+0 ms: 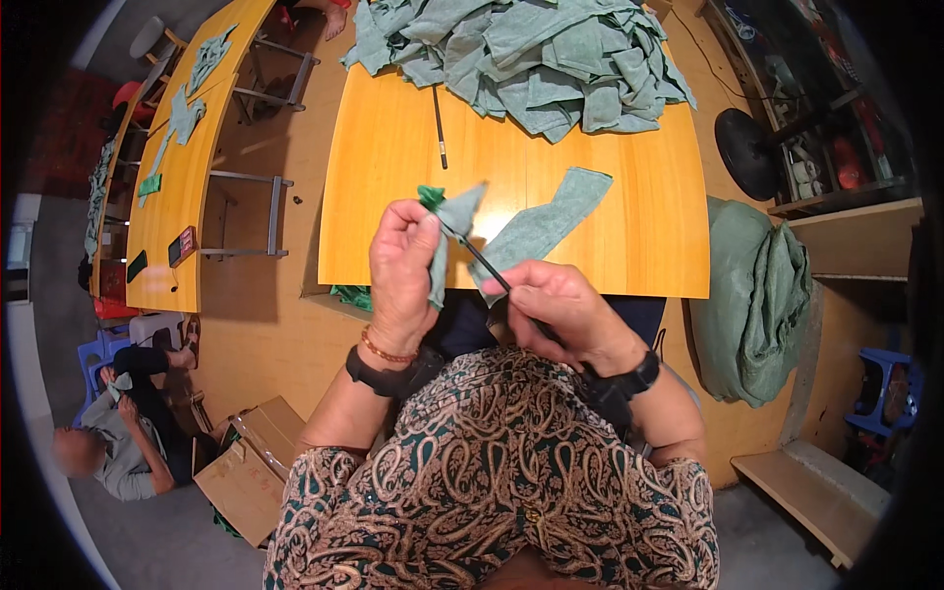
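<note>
My left hand point(401, 258) pinches a small grey-green fabric piece point(458, 208) between thumb and fingers, over the table's near edge. A shiny bright-green scrap point(431, 197) sticks out at its upper end. In my right hand point(559, 307) is a thin black rod point(489, 266), slanting up and left. Its far end meets the fabric by my left thumb; whether it goes inside, I cannot tell. A grey-green fabric strip point(551, 218) lies flat on the table point(639, 236) beyond my right hand. Farther off lies a second thin black rod point(441, 133), partly under the fabric pile.
A large heap of grey-green fabric pieces point(551, 59) covers the table's far side. A stuffed green sack point(752, 300) stands at right. To the left are another table point(187, 211) with fabric on it, a cardboard box point(251, 472) and a seated person point(128, 433).
</note>
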`<state>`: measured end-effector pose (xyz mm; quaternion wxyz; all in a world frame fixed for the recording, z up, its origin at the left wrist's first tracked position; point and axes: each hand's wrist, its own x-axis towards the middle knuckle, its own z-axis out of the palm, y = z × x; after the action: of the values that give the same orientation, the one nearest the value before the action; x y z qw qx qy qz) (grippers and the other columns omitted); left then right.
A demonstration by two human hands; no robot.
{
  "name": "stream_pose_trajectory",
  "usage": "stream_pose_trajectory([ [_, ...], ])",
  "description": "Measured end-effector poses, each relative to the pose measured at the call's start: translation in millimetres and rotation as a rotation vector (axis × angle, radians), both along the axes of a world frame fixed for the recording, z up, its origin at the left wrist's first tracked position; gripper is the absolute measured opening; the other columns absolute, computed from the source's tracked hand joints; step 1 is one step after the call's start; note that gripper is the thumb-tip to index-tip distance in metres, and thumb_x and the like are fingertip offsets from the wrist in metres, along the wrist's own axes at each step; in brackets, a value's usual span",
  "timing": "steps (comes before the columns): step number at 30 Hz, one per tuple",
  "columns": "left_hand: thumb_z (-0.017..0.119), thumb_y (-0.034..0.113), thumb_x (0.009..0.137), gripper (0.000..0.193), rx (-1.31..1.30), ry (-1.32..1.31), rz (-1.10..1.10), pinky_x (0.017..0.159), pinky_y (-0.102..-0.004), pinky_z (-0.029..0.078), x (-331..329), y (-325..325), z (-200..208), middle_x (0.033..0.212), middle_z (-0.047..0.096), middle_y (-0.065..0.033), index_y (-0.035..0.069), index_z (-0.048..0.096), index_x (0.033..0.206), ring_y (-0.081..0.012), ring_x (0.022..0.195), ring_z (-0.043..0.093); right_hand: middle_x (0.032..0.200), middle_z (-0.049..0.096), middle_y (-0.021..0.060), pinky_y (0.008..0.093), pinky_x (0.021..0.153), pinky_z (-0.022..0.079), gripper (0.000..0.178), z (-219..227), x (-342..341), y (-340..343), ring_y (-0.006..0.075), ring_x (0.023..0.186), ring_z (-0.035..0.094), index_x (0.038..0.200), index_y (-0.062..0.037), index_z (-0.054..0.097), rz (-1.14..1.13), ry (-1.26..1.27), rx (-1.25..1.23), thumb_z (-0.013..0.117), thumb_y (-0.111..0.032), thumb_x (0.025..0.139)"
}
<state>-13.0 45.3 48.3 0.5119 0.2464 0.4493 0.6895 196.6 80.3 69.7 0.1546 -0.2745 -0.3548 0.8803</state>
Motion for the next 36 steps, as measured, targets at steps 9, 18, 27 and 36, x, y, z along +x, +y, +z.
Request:
stream_pose_trajectory([
  [9,0.051,0.020,0.100,0.026,-0.139,-0.317,-0.214,0.052,-0.0194,0.045,-20.4,3.8,3.9,0.110,0.066,-0.0147,0.002,0.055,0.119,-0.0101,0.071,0.055,0.066,0.063,0.0065,0.0174,0.033,0.029,0.030,2.0,20.9,-2.2,0.0044,0.035,0.041,0.127,-0.0032,0.058,0.027,-0.016,0.007,0.051,-0.019,0.102],
  [18,0.052,0.020,0.101,0.026,-0.126,-0.247,-0.283,0.053,-0.0181,0.045,-12.2,0.7,8.2,0.106,0.068,-0.0175,0.004,0.054,0.121,-0.0091,0.067,0.055,0.064,0.061,0.0044,0.0175,0.033,0.028,0.031,-3.8,13.6,5.6,0.0035,0.037,0.041,0.125,-0.0035,0.061,0.021,-0.045,0.039,0.055,-0.022,0.100],
  [27,0.055,0.017,0.101,0.011,-0.010,0.262,-0.265,0.048,-0.0186,0.041,-9.0,2.9,5.5,0.076,0.058,-0.0026,0.007,0.049,0.101,-0.0050,0.055,0.050,0.063,0.061,0.0028,0.0184,0.034,0.028,0.030,-4.4,8.0,4.8,0.0037,0.037,0.040,0.123,-0.0021,0.061,-0.031,-0.078,0.031,0.056,-0.020,0.099],
  [36,0.057,0.022,0.101,0.017,0.012,0.151,-0.097,0.049,-0.0187,0.041,12.6,-2.0,-14.4,0.083,0.065,-0.0057,0.008,0.049,0.099,-0.0055,0.055,0.049,0.070,0.063,0.0038,0.0182,0.035,0.029,0.031,-9.6,-6.0,-2.6,0.0055,0.040,0.045,0.121,-0.0009,0.059,-0.161,0.024,0.008,0.055,-0.023,0.100],
])
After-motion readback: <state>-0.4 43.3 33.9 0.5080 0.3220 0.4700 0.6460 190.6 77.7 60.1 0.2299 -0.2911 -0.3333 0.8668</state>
